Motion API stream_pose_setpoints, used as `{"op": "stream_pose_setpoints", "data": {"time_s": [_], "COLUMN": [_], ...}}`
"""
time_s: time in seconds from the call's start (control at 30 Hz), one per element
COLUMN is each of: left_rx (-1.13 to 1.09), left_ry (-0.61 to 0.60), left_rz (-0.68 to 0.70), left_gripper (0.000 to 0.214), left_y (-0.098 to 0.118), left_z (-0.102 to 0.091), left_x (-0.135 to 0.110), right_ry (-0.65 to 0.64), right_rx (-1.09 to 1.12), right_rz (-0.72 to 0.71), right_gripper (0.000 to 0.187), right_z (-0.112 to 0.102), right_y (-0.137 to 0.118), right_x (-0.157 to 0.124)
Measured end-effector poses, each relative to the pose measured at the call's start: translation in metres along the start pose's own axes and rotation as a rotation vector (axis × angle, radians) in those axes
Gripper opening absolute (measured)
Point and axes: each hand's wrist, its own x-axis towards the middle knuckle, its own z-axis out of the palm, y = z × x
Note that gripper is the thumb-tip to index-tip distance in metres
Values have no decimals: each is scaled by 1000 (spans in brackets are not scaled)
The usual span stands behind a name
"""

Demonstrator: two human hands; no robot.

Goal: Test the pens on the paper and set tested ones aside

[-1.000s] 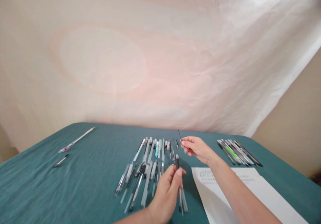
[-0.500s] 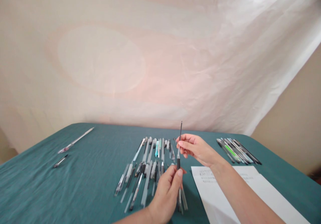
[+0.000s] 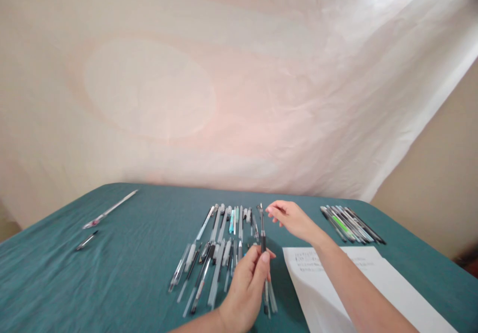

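Observation:
My left hand point(image 3: 247, 288) pinches a dark pen barrel point(image 3: 262, 228) near its lower end and holds it upright over a spread of pens and pen parts point(image 3: 220, 246) on the green tablecloth point(image 3: 130, 258). Just right of the barrel's top hovers my right hand point(image 3: 293, 219), fingers loosely apart, holding nothing that I can see. The thin refill is sunk into the barrel and hardly shows.
A second bundle of pens point(image 3: 351, 223) lies at the far right. A white sheet of paper with writing point(image 3: 358, 283) sits under my right forearm. Two loose pens point(image 3: 108, 208) lie at the far left. A pale draped sheet fills the background.
The thin refill, first held apart in my right hand, was lowered into the barrel held by my left hand. My right hand has let go and drawn slightly right.

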Motion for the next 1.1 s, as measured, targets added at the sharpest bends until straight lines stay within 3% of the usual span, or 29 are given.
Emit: {"op": "stream_pose_setpoints", "data": {"time_s": [0.1,0.33,0.63,1.1], "left_rx": [-12,8,13,40], "left_ry": [-1,13,12,-4], "left_rz": [-11,-17,-12,2], "left_gripper": [34,33,31,31], "left_y": [-1,-4,-2,-3], "left_z": [0,1,1,2], "left_x": [0,0,0,0], "right_ry": [82,31,-35,-3], "right_rx": [-335,-568,-626,-594], "right_rz": [-78,-261,-365,-267], "right_gripper": [25,32,23,21], "right_z": [16,38,41,40], "right_y": [22,34,33,43], "right_x": [6,4,6,7]}}
